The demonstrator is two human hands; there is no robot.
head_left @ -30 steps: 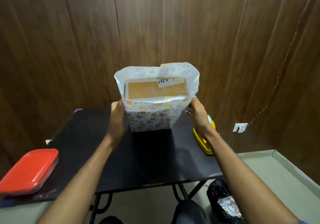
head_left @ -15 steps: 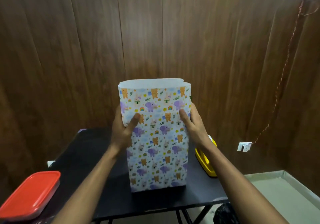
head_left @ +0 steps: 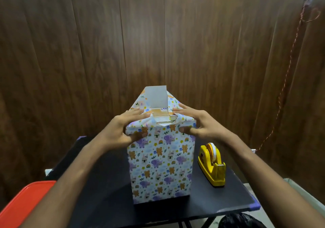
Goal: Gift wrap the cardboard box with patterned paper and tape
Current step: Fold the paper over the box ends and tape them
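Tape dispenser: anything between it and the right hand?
Nothing visible. The tape dispenser stands free on the black table, right of the wrapped box and below the right hand, which presses on the box's top fold. No object lies between hand and dispenser.

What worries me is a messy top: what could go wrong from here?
The left hand and right hand press the paper down at both sides, while the tape dispenser sits apart on the table; releasing to reach it may let the folds spring open. The back flap stands upright, the box showing below it; a crooked fold could leave cardboard bare.
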